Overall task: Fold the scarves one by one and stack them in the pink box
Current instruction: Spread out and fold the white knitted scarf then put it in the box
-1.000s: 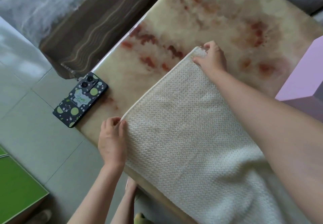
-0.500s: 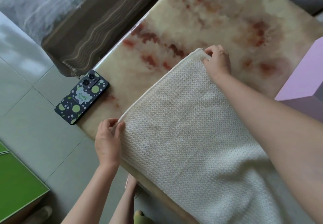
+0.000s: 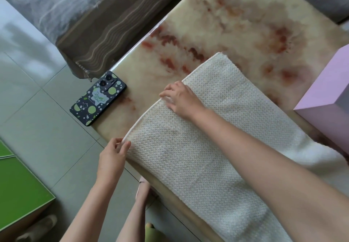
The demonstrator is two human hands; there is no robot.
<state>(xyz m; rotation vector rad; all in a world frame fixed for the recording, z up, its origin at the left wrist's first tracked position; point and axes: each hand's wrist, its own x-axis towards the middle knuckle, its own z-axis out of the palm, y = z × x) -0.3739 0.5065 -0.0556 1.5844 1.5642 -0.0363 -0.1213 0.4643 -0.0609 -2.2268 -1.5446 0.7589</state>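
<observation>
Right now a long cream waffle-knit scarf (image 3: 188,157) lies flat on the glossy stone-look table (image 3: 226,24), whose cream top is veined with rusty red. The scarf runs slantwise from the table's middle toward the person, and its near end spills past the table's near edge. Its far corner rests bare on the tabletop, with nothing touching it.

The left hand (image 3: 113,153) is at the near-left corner of the scarf, right where the table's edge falls away. Thumb and fingertips are closed on the hem in a small pinch. The right hand (image 3: 181,98) is further up the same long edge, palm down on the knit, with its fingers stretched out flat over the hem. It presses rather than grasps, though the fingertips are a little blurred. The right forearm crosses over the scarf.

The square-cornered pink box (image 3: 324,94) stands on the table at the right, just beside the scarf's other long edge. From this angle its inside is hidden, so its contents cannot be told.

On the table's left corner lies a smartphone in a dark case with green and white spots (image 3: 98,98) — camera side up, apart from the scarf. Below it is the grey tiled floor (image 3: 28,90), with a green flat panel (image 3: 18,185) at the lower left. A brown cloth with wavy pale stripes (image 3: 105,24) hangs beyond the table's far-left side.
</observation>
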